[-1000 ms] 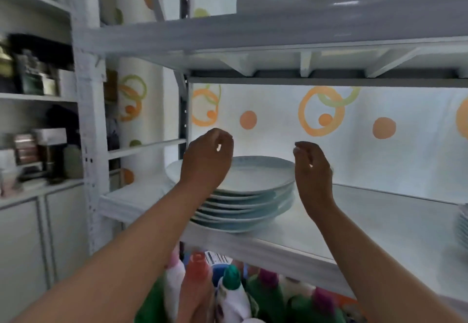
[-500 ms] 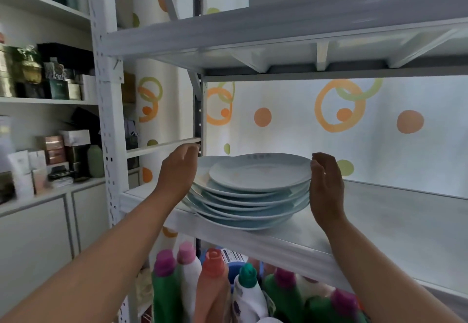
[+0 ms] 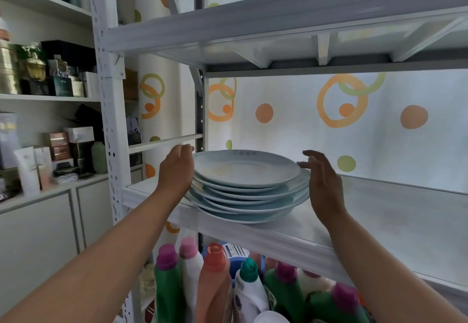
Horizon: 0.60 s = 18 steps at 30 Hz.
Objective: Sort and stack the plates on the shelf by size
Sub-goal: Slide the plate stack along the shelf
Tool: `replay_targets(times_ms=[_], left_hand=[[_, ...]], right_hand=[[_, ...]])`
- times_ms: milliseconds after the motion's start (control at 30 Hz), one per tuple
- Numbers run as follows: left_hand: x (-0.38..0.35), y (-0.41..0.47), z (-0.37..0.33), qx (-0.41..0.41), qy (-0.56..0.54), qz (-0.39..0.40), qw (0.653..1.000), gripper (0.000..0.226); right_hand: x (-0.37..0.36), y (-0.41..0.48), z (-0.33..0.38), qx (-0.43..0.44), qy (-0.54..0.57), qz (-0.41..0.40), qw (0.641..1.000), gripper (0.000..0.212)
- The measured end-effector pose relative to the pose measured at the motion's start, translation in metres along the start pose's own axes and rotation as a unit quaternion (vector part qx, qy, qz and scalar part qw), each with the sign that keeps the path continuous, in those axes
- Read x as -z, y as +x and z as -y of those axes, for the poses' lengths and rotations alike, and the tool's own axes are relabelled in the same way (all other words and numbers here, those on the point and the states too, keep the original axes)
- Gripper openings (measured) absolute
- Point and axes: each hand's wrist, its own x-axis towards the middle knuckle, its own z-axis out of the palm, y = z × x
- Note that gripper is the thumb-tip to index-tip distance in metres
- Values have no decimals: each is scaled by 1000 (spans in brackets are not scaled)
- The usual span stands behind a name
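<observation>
Left hand (image 3: 177, 168) cupped against the left rim of the plate stack (image 3: 249, 188), fingers curled at the top plate's edge. Right hand (image 3: 323, 183) spread, fingertips touching the stack's right rim. Stack of pale blue plates sits centre frame on the white shelf (image 3: 379, 221), bottles (image 3: 215, 284) below.

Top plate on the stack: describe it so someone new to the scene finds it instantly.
Find the white metal shelf in front of the dotted wall covering; a stack of pale blue plates sits near its left end. The top plate lies between the left hand and right hand, smaller than those below.
</observation>
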Motion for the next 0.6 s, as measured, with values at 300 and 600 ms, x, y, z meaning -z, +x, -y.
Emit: replay_targets(times_ms=[300,600], left_hand=[[12,4,2,2,-1,-19,1000,40],[0,-5,2,-4,20,24,999,38]], right_hand=[[1,1,1,-61,28,-36,997,32],[3,-1,4,-91,-4,-37,995,29]])
